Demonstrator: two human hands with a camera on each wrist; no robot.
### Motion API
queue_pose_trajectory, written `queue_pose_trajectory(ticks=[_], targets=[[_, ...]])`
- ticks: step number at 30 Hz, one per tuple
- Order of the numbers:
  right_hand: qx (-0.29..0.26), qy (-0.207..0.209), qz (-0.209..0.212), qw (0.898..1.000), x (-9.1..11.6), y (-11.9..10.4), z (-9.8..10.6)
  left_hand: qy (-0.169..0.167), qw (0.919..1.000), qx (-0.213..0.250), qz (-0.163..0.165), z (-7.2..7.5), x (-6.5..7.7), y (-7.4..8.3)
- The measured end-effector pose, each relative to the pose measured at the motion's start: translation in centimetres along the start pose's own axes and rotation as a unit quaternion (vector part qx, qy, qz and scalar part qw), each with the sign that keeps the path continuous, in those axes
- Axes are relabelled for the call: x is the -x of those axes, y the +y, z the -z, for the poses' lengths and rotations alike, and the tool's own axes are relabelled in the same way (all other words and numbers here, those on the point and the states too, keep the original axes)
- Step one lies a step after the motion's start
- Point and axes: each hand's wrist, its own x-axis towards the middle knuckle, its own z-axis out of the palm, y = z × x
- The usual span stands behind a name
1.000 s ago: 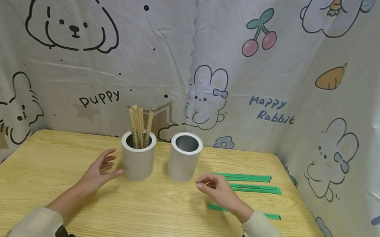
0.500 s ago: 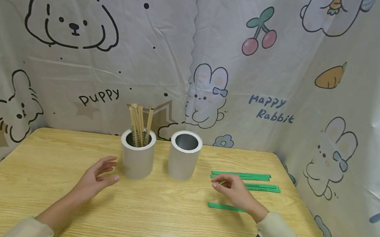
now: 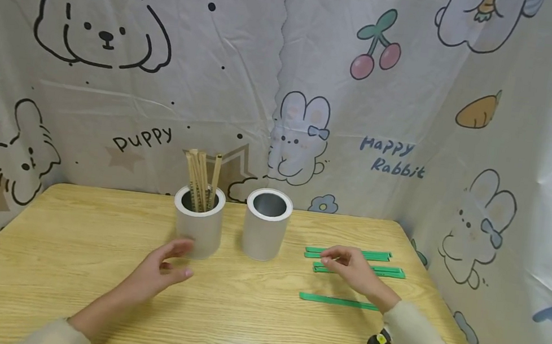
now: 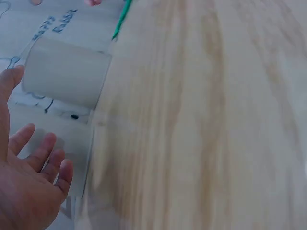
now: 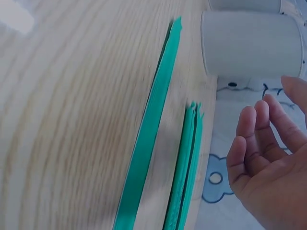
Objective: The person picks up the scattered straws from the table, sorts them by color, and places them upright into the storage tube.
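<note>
My left hand [image 3: 154,271] is just in front of the left grey cup [image 3: 205,232], fingers relaxed and holding nothing. In that cup stand several slim brown printed packets [image 3: 197,180], leaning different ways. A second grey cup [image 3: 264,239] with a white rim is to its right, and nothing shows inside it. My right hand [image 3: 356,272] hovers over the slim green packets [image 3: 387,272] on the right, thumb and fingertips loosely bent. The right wrist view shows no packet between those fingers [image 5: 259,136]. One green packet [image 5: 148,139] lies apart, closer to the front; the others lie behind.
The wooden table [image 3: 217,324] carries all of this. A printed white cloth [image 3: 236,76] hangs close behind the cups and along both sides. A black wrist camera [image 3: 379,342] is strapped below the right sleeve.
My right hand has moved right, from beside the second cup to above the green packets. My left hand has shifted right and nearer, overlapping the left cup's lower part. Cups and packets stayed put.
</note>
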Motion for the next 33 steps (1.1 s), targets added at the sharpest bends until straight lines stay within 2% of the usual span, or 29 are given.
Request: queue_pose_trajectory(ticks=[5, 10, 16, 22, 27, 33], targets=[[-0.005, 0.011, -0.019, 1.0, -0.3, 0.7, 0.6, -0.026, 0.9996, -0.008, -0.004, -1.7, -0.5, -0.1], [0.009, 0.035, -0.019, 0.999, -0.7, 1.4, 1.4, -0.05, 0.9987, -0.009, -0.006, -3.5, -1.3, 0.3], [0.024, 0.045, -0.025, 0.998, -1.2, 1.8, 2.2, -0.067, 0.9971, 0.012, 0.035, -5.2, -2.5, 1.2], [0.039, 0.05, -0.031, 0.998, -2.0, 2.1, 2.9, -0.049, 0.9965, 0.025, 0.063, -6.9, -4.2, 1.9], [0.058, 0.054, -0.04, 0.996, -3.1, 3.0, 3.3, -0.031, 0.9968, 0.032, 0.066, -8.3, -5.4, 2.0], [0.065, 0.057, -0.076, 0.993, -4.1, 3.9, 3.6, -0.015, 0.9967, 0.045, 0.066, -9.5, -6.7, 1.8]])
